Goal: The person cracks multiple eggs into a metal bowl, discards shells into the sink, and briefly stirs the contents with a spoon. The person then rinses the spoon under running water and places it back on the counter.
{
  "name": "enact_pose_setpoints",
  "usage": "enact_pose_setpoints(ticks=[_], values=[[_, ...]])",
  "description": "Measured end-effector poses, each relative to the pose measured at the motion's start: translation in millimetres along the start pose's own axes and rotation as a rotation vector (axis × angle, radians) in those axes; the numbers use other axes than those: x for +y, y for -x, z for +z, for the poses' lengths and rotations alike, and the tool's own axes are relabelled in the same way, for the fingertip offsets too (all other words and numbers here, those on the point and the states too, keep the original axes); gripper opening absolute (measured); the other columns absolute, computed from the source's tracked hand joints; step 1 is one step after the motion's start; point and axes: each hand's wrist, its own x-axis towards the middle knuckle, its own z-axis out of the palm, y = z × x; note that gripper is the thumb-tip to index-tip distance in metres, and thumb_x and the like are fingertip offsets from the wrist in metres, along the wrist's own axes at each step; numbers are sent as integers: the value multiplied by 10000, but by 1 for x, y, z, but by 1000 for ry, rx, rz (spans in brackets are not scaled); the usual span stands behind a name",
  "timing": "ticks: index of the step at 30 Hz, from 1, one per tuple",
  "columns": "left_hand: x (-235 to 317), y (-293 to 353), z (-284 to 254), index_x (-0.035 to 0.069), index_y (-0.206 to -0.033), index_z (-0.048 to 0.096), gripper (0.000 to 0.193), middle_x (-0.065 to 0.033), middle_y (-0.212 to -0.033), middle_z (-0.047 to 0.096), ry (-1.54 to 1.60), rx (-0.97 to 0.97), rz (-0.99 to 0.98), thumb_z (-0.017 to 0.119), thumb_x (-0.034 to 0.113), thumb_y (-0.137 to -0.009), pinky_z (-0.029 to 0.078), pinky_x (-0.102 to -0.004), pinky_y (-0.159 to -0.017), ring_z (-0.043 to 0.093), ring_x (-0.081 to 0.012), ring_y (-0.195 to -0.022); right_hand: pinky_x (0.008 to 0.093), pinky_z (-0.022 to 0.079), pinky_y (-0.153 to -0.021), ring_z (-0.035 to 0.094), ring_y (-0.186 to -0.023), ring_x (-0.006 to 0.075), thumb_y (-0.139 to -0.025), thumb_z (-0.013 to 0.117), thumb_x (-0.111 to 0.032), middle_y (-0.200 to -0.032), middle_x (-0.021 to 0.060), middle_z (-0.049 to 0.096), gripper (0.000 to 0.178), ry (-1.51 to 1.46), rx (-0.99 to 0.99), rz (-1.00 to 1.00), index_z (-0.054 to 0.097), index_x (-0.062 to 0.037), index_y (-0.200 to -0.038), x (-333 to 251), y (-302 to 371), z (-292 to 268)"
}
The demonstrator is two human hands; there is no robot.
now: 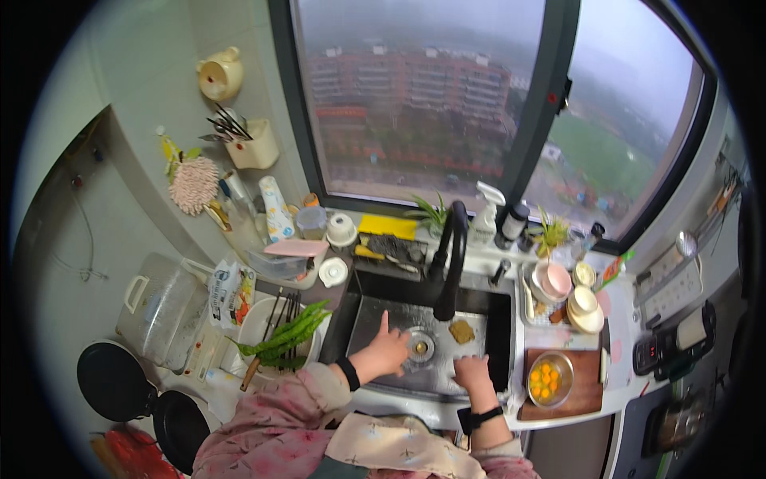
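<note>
Dark print and a coloured picture marked the white bag (227, 295) at left; a black device (674, 342) at right had a small red display, and a green-and-white packet (614, 269) stood near the window (431, 120).

One brownish pad (461, 331) lay on the bottom of the dark sink (365, 326), right of the single drain (419, 346). The left hand (387, 351) was over the sink beside the drain, index finger extended and the others loosely spread, grasping nothing. The right hand (474, 372), nearest the pad but apart from it, had its fingers curled in; whether they gripped anything could not be told.

Several green peppers (286, 341), overlapping, lay across one white basin (257, 318). One metal bowl (570, 379) of several yolks (545, 379) sat on a brown board (586, 389). Two plants (432, 214) stood by the window, above a white counter (626, 387).
</note>
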Motion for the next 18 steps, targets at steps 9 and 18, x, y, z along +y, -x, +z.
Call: enact_pose_setpoints(ticks=[9,18], values=[[-61,31,-82,100,-1090,713,314,-113,-1231,646,705,470,-3,739,342,-892,543,-431,-911,656,-336,-1095,434,552,-882,698,-1020,388,-950,675,-431,-1110,209,733,500,-615,263,-358,659,-88,-1313,-35,-3,-47],[-184,73,-146,100,-987,724,227,-86,-1083,670,363,623,-302,780,281,-863,533,-413,-876,656,-321,-1025,466,548,-857,684,-1014,387,-933,686,-441,-1070,189,731,476,-581,309,-276,681,-100,-1265,-42,8,-50]])
